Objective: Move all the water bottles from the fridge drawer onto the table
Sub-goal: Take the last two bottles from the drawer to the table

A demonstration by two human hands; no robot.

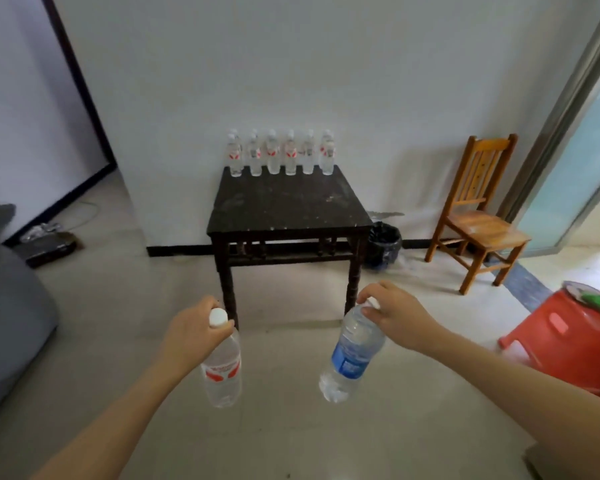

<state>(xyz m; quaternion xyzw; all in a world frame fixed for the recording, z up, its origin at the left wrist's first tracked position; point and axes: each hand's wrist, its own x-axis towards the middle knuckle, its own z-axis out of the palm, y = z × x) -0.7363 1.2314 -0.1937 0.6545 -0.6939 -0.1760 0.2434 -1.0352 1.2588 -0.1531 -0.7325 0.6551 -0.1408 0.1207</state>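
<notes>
Left hand [191,329] curled round neck of red-label bottle [222,370], right hand [395,315] round cap of blue-label bottle [352,355], table [284,206] ahead.

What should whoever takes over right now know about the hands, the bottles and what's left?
Hands: left hand grips the red-label bottle by its neck; right hand pinches the blue-label bottle at its cap.
Both bottles hang over the floor, short of the dark table.
Done: a row of bottles, at least six, stands upright along the table's far edge, by the wall.
Left: set these two on the bare near part of the tabletop. The fridge drawer is out of view, so whether more remain there cannot be told.
</notes>
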